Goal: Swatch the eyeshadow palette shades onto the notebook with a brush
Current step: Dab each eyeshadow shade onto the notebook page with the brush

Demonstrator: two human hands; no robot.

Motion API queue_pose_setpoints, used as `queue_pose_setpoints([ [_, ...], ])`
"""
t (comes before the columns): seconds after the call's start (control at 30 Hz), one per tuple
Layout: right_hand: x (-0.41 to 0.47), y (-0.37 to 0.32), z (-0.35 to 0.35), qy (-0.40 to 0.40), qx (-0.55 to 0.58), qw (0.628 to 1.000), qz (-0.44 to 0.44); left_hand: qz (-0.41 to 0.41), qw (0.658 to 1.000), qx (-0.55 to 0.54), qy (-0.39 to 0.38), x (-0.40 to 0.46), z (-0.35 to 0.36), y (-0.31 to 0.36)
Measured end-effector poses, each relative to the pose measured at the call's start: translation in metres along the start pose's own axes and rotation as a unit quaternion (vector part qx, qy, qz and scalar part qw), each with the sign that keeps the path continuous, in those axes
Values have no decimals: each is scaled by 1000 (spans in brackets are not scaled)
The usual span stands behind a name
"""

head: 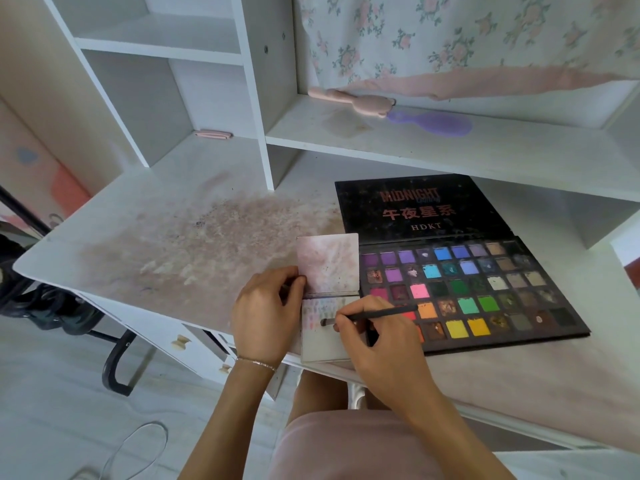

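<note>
Notebook [325, 344] swatches too small; palette [485, 292] corner behind hands.

We saw a white desk [145, 216], its top smeared with pinkish powder stains. On it lay an open eyeshadow palette [460, 271] and, touching its left edge, a small open notebook [327, 268] near the front edge. The desk's shelf [450, 147] carried a pink brush [349, 98] and a purple hairbrush [433, 123].
</note>
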State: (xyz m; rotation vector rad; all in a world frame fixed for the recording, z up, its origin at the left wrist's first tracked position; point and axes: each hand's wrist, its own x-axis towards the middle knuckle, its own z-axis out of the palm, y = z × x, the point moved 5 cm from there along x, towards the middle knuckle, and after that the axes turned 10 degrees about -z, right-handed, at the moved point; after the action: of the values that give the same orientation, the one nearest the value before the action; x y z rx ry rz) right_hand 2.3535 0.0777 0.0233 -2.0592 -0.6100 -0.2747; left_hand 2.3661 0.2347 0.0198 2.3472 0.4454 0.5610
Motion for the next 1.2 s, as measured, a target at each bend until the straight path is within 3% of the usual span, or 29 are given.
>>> queue_pose_setpoints([
  [1.2, 1, -3, 1, -21, -11, 1000, 1, 0, 1000, -5, 6, 0, 1, -1],
])
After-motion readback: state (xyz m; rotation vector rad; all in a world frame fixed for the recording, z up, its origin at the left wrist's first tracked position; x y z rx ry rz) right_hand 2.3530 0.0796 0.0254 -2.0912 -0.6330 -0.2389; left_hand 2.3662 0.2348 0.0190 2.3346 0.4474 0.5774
